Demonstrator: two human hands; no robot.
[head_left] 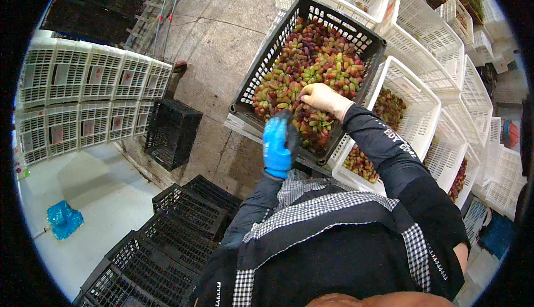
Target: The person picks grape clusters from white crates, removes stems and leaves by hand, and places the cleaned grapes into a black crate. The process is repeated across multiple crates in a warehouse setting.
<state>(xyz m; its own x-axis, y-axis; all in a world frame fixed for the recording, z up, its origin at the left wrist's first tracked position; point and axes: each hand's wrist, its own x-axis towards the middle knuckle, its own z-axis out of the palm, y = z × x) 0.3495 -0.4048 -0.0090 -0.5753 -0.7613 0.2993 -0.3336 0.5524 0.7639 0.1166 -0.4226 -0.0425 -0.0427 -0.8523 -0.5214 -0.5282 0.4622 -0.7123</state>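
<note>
A black plastic crate (pixel 267 56) in front of me holds a heap of red and green elongated grapes (pixel 329 62). My right hand (pixel 323 98) is over the middle of the heap, fingers bent, thumb and fingertips close together. Whether a grape is pinched between them is too small to tell. My left hand (pixel 278 144), in a blue and black work glove, is at the crate's near left corner beside the nearest grapes. Motion blurs its dark fingertips, so its grip does not show.
White perforated crates (pixel 425 35) are stacked on the right. An open white crate (pixel 421 98) next to the black one contains more grapes. Black crates (pixel 179 240) stand low at my left, white crates (pixel 96 73) beyond. A blue plastic bag (pixel 64 220) hangs far left.
</note>
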